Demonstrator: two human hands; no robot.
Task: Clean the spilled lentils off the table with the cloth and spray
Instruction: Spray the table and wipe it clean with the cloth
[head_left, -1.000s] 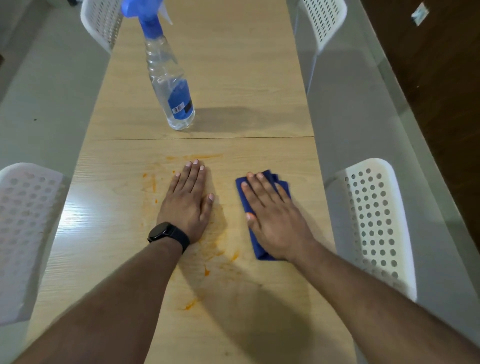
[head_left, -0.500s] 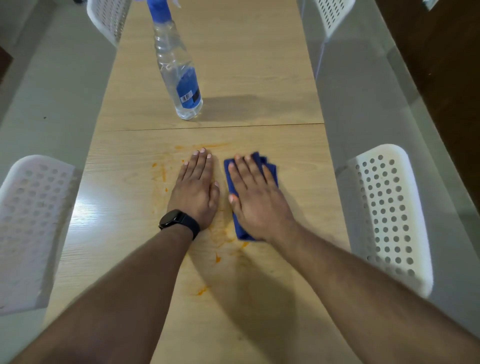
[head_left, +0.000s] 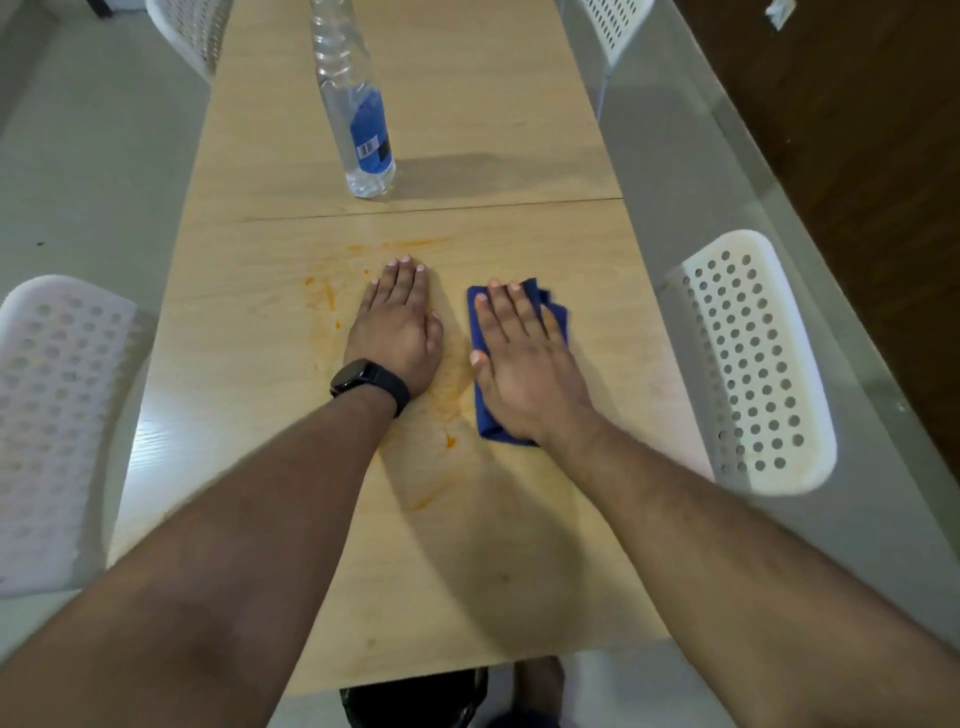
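Mid-wipe. Best kept flat and firm, swept left through the orange smears (head_left: 447, 400) in overlapping passes. Right hand (head_left: 524, 364) lay flat on cloth (head_left: 491, 421), fingers (head_left: 511, 312) straight, pressing, not gripping. Left hand (head_left: 397, 332) flat on tabletop (head_left: 249, 364), holding nothing. Smears just left of cloth, possibly under left palm. Spray (head_left: 361, 130) stood well beyond, untouched.

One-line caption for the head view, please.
Right hand presses a blue cloth flat beside orange smears; left hand rests on the table.
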